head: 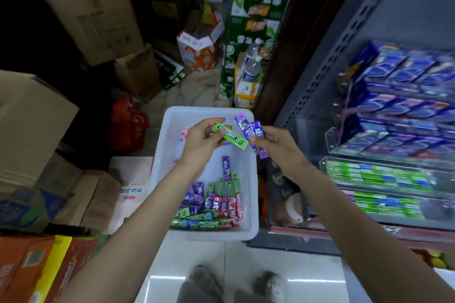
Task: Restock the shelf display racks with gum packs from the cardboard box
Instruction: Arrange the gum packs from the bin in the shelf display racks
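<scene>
Head view: left hand (200,141) pinches one green gum pack (230,136); right hand (273,141) grips two purple packs (248,128).

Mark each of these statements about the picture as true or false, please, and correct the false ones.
1. The left hand holds a green gum pack. True.
2. The right hand is empty. False: it grips purple gum packs.
3. The loose gum packs lie in a brown cardboard box. False: they lie in a white plastic bin.
4. The display racks stand to the person's right. True.
5. Both hands are above the white plastic bin. True.
6. The white plastic bin is filled to its rim. False: the packs cover only the near part of its bottom.
</scene>
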Available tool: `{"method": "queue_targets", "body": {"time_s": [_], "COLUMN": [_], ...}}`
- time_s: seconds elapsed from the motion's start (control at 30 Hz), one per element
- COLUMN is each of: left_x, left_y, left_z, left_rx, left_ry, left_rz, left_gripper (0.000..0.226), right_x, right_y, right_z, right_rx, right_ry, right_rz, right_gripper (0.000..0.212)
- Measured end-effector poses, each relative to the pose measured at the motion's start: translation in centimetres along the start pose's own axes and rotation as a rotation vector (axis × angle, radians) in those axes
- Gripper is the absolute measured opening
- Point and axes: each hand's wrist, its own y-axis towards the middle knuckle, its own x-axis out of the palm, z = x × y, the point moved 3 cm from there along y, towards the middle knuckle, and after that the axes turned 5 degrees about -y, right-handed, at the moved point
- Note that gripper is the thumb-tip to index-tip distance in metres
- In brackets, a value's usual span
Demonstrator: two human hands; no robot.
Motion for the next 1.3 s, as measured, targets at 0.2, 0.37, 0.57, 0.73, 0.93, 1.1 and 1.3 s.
{"method": "queue_targets", "body": {"time_s": [0.2,0.37,0.57,0.73,0.93,1.1,1.3], "left_x": [10.6,20.2,31.1,38.1,43.7,47.4,52.1], "left_y": [-2.4,-4.6,-8.2,-10.2,-10.7,-10.1,-9.8], "left_z": [1.7,0.5,-2.4,-3.7,-3.4,-3.6,-5.3], "left_rx": [0.063,0.063,0.088,0.086,0.08,0.05,0.061], "left_ry": [0.023,0.032,0.027,-0.017,-0.025,-0.062,0.119], "left_rz": [-0.158,-0.263,-0.292,-0.215,-0.196,-0.232,-0.33], "left_gripper": [0.02,0.018,0.018,0.018,0.019,0.019,0.011], "right_x": [-9.3,-18.5,-29.9,-37.2,-42.5,-45.2,-47.8], "right_y": [-4.2,-8.8,-13.0,-14.4,-15.3,-15.8,-15.9], "right_z": [0.7,2.7,6.3,8.3,9.4,10.6,12.7], "right_rx": [-0.001,-0.007,-0.036,-0.021,0.007,0.029,0.047], "right_ry": [0.074,0.007,-0.105,-0.08,-0.052,-0.039,0.012], "right_rz": [0.099,0.137,0.146,0.161,0.147,0.242,0.343], "right_gripper": [0.02,0.013,0.023,0.007,0.013,0.01,0.013]}}
